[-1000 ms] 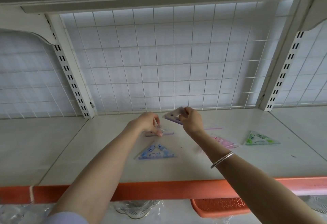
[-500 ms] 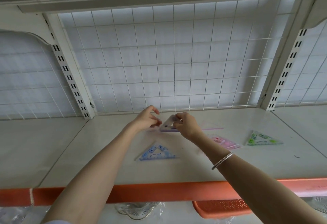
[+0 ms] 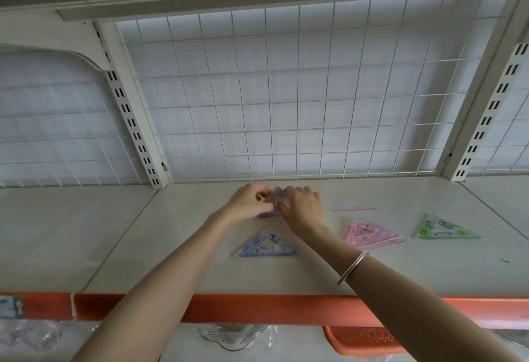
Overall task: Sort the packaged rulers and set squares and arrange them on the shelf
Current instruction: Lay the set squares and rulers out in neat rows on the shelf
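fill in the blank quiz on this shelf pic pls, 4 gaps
The left hand and right hand both hold the held set square, which is ___.
The rightmost set square is ___.
The bracelet is on the ___ wrist.
Between the blue set square and the rightmost one lies a ___ one.
Missing words: purple; green; right; pink.

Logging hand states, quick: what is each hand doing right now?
Left hand: pinches the purple packaged set square from its left side.
Right hand: grips the same packet from its right side.
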The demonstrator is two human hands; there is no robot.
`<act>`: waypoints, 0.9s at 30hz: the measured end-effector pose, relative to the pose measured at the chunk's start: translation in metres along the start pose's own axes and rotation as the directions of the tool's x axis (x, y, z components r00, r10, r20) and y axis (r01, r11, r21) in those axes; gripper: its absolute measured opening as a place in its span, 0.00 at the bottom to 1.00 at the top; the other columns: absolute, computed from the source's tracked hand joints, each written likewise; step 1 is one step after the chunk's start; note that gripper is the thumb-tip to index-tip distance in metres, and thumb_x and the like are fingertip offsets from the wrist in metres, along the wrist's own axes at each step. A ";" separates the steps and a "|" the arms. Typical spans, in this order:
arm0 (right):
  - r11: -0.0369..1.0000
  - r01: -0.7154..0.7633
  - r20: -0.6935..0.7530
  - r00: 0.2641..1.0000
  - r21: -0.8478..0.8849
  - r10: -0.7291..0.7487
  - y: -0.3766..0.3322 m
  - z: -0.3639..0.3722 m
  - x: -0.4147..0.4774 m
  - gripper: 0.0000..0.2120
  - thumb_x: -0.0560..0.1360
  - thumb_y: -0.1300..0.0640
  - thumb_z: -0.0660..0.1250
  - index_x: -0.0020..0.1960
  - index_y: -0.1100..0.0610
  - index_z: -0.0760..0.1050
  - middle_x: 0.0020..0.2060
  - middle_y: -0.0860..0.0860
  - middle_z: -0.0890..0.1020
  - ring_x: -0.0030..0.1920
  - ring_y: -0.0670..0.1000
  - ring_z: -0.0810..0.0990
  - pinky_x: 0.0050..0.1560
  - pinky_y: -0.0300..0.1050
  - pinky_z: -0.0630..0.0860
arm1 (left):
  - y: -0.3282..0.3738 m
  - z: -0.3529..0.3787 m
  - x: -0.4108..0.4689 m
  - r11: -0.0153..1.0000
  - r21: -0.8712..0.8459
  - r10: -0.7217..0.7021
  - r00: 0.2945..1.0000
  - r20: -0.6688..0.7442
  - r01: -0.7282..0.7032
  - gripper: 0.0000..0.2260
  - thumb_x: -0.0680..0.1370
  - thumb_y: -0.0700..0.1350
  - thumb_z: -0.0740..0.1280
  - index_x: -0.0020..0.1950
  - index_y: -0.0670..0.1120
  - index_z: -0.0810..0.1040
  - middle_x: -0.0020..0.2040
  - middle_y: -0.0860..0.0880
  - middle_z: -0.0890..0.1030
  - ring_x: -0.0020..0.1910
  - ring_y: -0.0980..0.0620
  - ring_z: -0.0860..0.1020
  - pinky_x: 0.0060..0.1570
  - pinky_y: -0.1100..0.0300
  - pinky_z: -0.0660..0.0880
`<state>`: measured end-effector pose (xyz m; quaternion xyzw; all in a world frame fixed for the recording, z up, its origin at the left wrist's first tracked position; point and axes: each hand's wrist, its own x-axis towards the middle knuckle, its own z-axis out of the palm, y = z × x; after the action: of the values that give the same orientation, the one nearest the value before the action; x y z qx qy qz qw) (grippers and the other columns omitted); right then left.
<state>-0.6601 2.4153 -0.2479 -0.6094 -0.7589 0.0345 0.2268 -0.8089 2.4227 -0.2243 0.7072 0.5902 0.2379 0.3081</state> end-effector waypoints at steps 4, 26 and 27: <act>0.974 0.135 -0.014 0.990 -0.184 -0.140 -0.005 -0.002 0.000 0.12 0.78 0.60 0.58 0.58 0.62 0.74 0.57 0.57 0.75 0.60 0.57 0.70 0.54 0.47 0.68 | -0.004 0.003 -0.004 0.989 0.132 0.070 0.997 -0.011 -0.068 0.10 0.74 0.50 0.72 0.45 0.44 0.80 0.37 0.52 0.77 0.34 0.55 0.72 0.31 0.68 0.64; 0.969 0.028 0.346 0.931 0.244 -0.114 0.005 0.003 -0.014 0.28 0.82 0.60 0.48 0.76 0.64 0.36 0.77 0.57 0.42 0.77 0.54 0.41 0.74 0.43 0.42 | -0.003 0.019 -0.016 0.887 0.452 0.074 0.995 0.071 -0.098 0.26 0.83 0.44 0.51 0.79 0.44 0.42 0.75 0.40 0.62 0.71 0.43 0.66 0.69 0.54 0.64; 0.970 0.033 0.341 0.933 0.240 -0.116 0.006 0.004 -0.014 0.28 0.82 0.61 0.48 0.76 0.64 0.36 0.77 0.57 0.42 0.77 0.54 0.41 0.74 0.42 0.41 | -0.002 0.018 -0.017 0.883 0.458 0.078 0.994 0.079 -0.105 0.27 0.83 0.43 0.50 0.79 0.44 0.41 0.76 0.41 0.61 0.71 0.43 0.65 0.69 0.55 0.63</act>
<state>-0.6543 2.4042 -0.2573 -0.5335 -0.8007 0.2222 0.1576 -0.8009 2.4039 -0.2383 0.7938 0.5866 0.0844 0.1367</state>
